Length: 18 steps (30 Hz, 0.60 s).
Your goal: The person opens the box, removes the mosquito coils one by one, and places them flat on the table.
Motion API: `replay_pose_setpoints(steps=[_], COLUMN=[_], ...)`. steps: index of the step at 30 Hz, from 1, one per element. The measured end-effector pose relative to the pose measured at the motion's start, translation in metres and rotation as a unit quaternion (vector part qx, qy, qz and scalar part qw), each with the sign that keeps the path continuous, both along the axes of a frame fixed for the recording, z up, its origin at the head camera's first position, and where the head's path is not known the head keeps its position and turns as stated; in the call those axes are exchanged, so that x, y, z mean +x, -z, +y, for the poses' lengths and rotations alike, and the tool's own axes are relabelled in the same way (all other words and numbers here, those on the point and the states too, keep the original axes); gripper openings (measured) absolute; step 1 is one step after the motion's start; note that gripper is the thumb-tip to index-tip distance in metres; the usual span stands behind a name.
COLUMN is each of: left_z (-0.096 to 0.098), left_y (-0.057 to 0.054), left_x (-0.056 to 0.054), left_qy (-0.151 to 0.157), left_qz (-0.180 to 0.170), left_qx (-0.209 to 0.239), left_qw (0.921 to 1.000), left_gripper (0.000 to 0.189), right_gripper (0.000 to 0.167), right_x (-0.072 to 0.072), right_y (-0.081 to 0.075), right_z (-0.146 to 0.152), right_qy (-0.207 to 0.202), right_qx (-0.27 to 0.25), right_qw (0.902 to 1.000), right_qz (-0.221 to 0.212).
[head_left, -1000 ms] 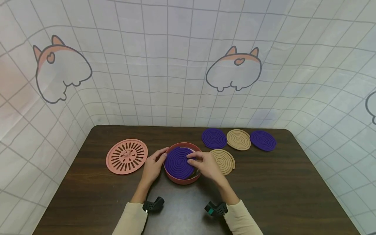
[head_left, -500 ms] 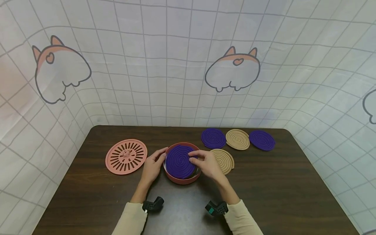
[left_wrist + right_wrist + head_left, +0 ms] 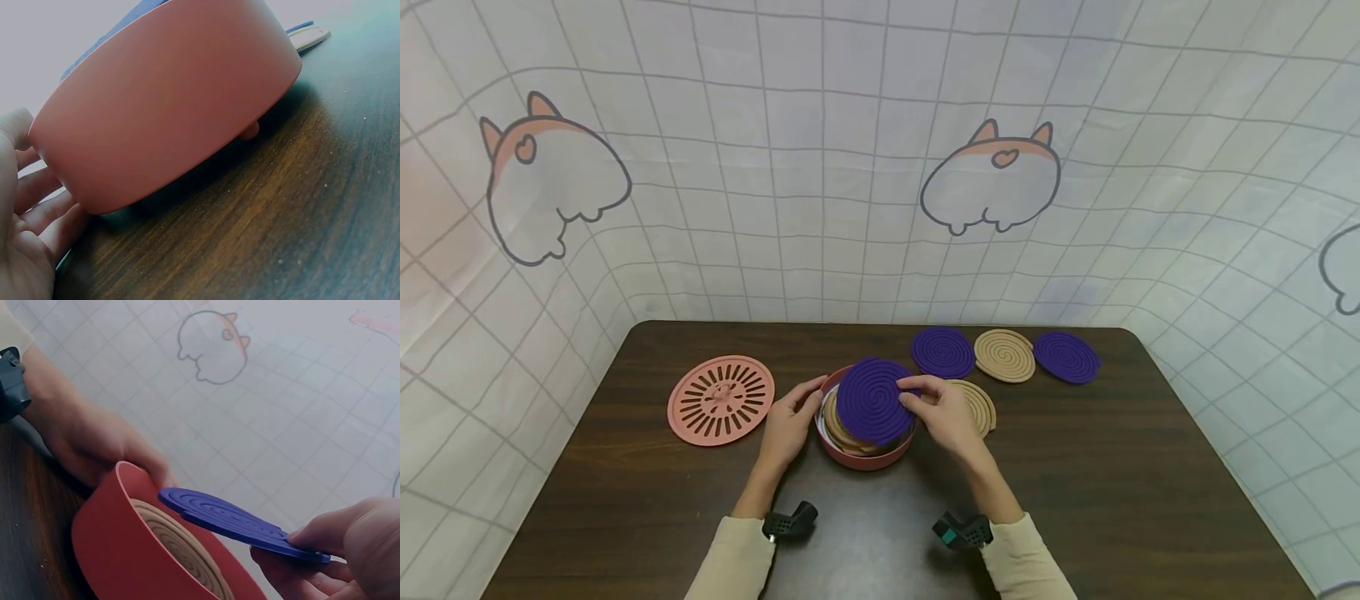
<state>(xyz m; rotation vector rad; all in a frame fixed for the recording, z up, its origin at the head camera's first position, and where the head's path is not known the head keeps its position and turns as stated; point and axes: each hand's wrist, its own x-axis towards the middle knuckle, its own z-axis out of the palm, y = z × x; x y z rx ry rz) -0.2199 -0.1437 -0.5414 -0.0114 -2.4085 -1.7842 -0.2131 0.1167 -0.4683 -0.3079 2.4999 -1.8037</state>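
A purple mosquito coil (image 3: pixel 872 404) is pinched at its right edge between the thumb and fingers of my right hand (image 3: pixel 951 421). It is lifted and tilted over a round red tin (image 3: pixel 867 463). Inside the tin lie tan mosquito coils (image 3: pixel 184 550), partly covered by the purple one in the head view. My left hand (image 3: pixel 788 425) holds the tin at its left side; in the left wrist view its fingers (image 3: pixel 47 190) curve against the outer wall (image 3: pixel 169 106). The tin stands on small feet (image 3: pixel 250 130).
A pink slotted lid (image 3: pixel 721 400) lies left of the tin. Right of it are two purple coils (image 3: pixel 943 352) (image 3: pixel 1066 357) and two tan coils (image 3: pixel 1004 356) (image 3: pixel 976 408), flat on the dark wooden table (image 3: pixel 1112 483). A grid-patterned curtain (image 3: pixel 820 167) stands behind.
My right hand has lifted the purple coil from within the tin and moved it right and up, uncovering tan coils below. The left hand has stayed at the tin's side.
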Motion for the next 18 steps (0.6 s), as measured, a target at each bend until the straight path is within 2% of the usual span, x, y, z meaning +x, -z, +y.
replay_pose_setpoints(steps=[18], left_z=[0.001], left_y=[-0.001], left_x=[0.000], left_qy=[-0.002], left_qz=[-0.004], left_qx=[0.008], left_qw=[1.0000], left_gripper=[0.029], right_gripper=[0.023], right_x=[0.002], right_y=[-0.006], right_z=[0.032], right_qy=[0.065], right_qx=[-0.041], right_qw=[0.9970], right_qz=[0.002])
